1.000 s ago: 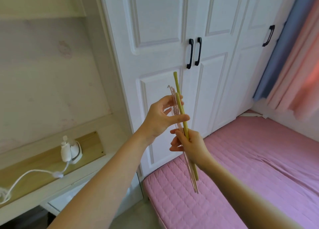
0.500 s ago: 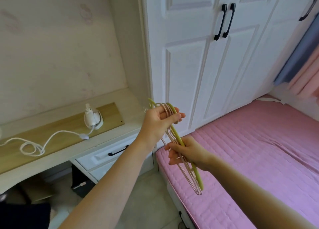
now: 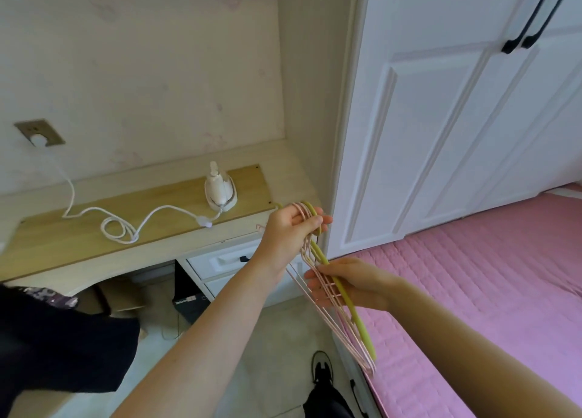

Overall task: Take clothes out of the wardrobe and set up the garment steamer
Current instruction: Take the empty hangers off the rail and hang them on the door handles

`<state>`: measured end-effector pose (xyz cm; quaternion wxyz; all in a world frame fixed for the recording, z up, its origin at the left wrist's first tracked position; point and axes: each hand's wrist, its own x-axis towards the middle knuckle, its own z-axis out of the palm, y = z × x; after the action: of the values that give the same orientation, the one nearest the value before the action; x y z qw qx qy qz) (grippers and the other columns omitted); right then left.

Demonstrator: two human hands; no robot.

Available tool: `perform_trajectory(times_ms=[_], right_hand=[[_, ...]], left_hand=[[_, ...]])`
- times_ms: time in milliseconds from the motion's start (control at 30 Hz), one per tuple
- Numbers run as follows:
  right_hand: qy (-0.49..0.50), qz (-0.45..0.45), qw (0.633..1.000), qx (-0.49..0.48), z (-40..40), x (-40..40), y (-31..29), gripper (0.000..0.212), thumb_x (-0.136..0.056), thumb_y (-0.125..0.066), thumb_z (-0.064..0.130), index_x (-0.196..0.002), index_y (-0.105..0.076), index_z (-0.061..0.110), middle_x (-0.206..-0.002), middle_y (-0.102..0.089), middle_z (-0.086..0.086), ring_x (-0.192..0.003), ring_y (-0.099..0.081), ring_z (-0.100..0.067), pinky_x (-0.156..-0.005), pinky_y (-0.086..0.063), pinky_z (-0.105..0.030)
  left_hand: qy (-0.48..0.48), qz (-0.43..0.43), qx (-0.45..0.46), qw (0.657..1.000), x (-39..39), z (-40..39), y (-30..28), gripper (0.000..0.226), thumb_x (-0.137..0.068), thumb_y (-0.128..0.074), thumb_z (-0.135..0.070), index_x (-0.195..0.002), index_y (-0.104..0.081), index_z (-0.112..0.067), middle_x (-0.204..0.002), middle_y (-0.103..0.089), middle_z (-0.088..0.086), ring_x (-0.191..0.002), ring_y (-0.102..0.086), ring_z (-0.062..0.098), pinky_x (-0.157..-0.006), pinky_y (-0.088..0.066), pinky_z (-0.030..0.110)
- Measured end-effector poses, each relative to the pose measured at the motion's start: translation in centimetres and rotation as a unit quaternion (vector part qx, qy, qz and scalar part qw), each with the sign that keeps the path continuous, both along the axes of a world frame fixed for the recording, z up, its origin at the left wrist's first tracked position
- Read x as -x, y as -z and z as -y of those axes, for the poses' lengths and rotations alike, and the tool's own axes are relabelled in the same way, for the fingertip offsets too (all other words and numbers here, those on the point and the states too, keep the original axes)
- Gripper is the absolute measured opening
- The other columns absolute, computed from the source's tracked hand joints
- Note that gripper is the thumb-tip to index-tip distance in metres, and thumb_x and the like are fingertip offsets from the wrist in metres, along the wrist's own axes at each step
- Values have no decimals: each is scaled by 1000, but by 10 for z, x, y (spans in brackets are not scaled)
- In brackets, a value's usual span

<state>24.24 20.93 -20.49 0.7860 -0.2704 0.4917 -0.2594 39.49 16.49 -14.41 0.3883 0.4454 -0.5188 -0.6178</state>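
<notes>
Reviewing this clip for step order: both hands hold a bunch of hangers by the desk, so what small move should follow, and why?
Probably lay the hangers down on the pink bed. Left hand grips their hooks, right hand their bars, so neither is free for the closed wardrobe doors.

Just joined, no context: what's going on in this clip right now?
A person holds a bunch of clothes hangers, several thin pink ones and one green. The left hand grips them at the hook end, and the right hand pinches them lower down. The wardrobe doors are closed. The white steamer sits on the desk, its cord running to the wall socket. No clothes are visible.
</notes>
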Motion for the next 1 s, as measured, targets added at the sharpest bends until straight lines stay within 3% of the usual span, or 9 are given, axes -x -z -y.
perform_trajectory(times_ms=[300,500,767,1000], right_hand=[[-14,28,999,12,110,11,1,26,-97,-50,8,-115,-61,-7,-83,-63,-11,-76,-62,-20,-89,-53,-41],[-41,38,998,20,191,19,-1,22,-97,-49,4,-111,-60,-8,-87,-66,-15,-82,-64,-24,-86,-54,-37],[-12,-22,998,57,267,9,8,16,-97,-49,2,-99,-62,-6,-81,-67,-13,-76,-65,-22,-76,-55,-33],[62,-94,990,80,313,-10,29,19,-97,-47,0,-93,-65,-4,-75,-62,-11,-67,-58,-19,-73,-53,-31]], left_hand=[[-21,-15,0,1000,10,94,-6,17,-96,-51,-8,-104,-64,0,-97,-74,13,-89,-70,19,-79,-55,24],[-49,-23,-7,998,20,164,-13,19,-97,-51,-7,-104,-64,3,-98,-73,15,-86,-70,18,-80,-56,23],[-103,-32,-19,994,21,232,-13,22,-98,-48,-11,-101,-66,3,-95,-73,16,-86,-70,20,-86,-53,28],[-126,-94,-118,980,4,280,-5,35,-102,-42,-22,-105,-64,5,-95,-74,17,-92,-71,24,-85,-54,30]])
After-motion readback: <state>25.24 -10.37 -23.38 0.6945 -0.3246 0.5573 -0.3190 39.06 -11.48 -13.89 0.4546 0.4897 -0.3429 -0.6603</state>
